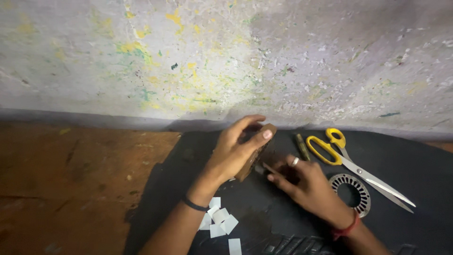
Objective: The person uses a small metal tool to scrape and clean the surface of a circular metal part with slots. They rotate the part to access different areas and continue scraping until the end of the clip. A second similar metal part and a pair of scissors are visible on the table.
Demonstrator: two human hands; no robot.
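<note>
The left hand is curled over a brown, flat-sided block of what looks like wood or card, thumb on top and fingers wrapped down its far face, so the block stands tilted on edge on the black mat. The block sits fully inside that grasp: only its upper corner at about 1 o'clock from the knuckles and its lower edge at 5 o'clock from them show past the fingers.

The right hand lies at roughly 4 o'clock from the left one, wearing a pale ring. Its thumb and forefinger are pinched nearly closed on a thin, dark, stick-like tool, whose tip points toward 10 o'clock and meets the lower end of the block. What the tool is made of cannot be told.

At 1 o'clock from the right hand, yellow-handled scissors with long steel blades lie closed on the mat, blades running toward 4 o'clock. Just beside their handles, at 9 o'clock, rests a short dark cylinder. A round grey metal ring with slotted teeth lies at 3 o'clock from the right wrist, under the scissor blades' line. Small white paper squares are scattered at 6 o'clock from the left wrist. A paint-flecked wall rises behind, and bare brown wood lies left of the mat.
</note>
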